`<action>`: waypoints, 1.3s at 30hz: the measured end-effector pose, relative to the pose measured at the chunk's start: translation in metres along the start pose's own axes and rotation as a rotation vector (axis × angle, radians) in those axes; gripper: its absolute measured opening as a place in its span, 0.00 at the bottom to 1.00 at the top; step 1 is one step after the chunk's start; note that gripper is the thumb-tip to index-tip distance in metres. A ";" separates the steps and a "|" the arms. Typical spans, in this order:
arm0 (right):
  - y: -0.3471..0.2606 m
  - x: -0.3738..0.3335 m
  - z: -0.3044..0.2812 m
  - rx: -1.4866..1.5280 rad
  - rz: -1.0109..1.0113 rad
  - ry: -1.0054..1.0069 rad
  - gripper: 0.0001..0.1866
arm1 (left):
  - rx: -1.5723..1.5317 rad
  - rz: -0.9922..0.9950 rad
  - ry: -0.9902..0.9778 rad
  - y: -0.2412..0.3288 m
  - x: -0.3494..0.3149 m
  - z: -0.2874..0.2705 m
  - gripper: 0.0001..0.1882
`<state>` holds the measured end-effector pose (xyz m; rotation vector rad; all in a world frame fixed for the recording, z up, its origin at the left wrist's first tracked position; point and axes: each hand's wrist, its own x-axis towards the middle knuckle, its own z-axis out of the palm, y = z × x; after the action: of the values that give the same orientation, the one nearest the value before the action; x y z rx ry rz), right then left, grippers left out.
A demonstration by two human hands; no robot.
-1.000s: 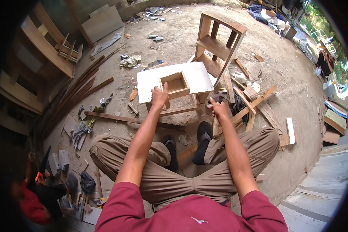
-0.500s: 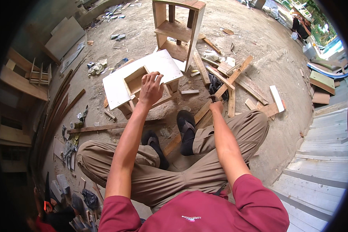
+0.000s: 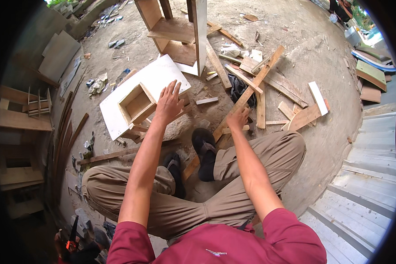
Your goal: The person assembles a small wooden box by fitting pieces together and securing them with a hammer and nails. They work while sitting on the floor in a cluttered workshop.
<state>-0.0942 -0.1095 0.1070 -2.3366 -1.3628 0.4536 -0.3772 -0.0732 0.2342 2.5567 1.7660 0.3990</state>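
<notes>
My left hand has its fingers stretched out over the right edge of a white-topped wooden piece. Whether its fingertips touch the board I cannot tell. A small open wooden box stands up from that white top, left of my left hand. My right hand is curled down at a long plank in front of my right knee. What its fingers grip, if anything, is hidden. Just under that wrist lies a short wooden stick, with a small dark part near its right end.
A tall wooden shelf unit stands behind the white top. Loose planks and offcuts lie to the right, around a black bag. Corrugated metal sheets cover the lower right. Wooden furniture stands at left; another person's hand shows lower left.
My view has turned, shifting the furniture leftward. My left hand has moved off the box toward the board's right edge, its fingers straightening. A dark thing by my right hand shows less clearly.
</notes>
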 end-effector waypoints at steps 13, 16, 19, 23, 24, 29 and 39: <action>0.025 0.139 0.014 -0.408 -0.322 0.420 0.26 | 0.162 -0.148 -0.171 0.009 0.004 0.026 0.56; 0.026 0.160 0.012 -0.476 -0.177 0.137 0.24 | 0.165 -0.168 -0.184 0.009 0.002 0.025 0.56; 0.027 0.175 0.002 -0.398 0.006 -0.268 0.26 | 0.159 -0.168 -0.176 0.007 0.003 0.026 0.56; 0.024 0.152 0.011 -0.329 -0.104 -0.096 0.25 | 0.140 -0.162 -0.160 0.009 0.009 0.027 0.57; 0.019 0.145 0.014 -0.306 -0.159 0.020 0.25 | 0.127 -0.164 -0.150 0.008 0.009 0.028 0.57; 0.012 0.185 0.010 -0.158 -0.235 0.184 0.27 | 0.111 -0.125 -0.131 0.010 0.013 0.028 0.58; -0.010 0.312 0.031 -0.626 -0.152 -0.053 0.19 | 0.014 -0.189 -0.164 0.008 0.007 0.027 0.59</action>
<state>0.0319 0.1744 0.0604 -2.6708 -1.9051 0.0351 -0.3614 -0.0659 0.2104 2.3261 1.9316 0.1683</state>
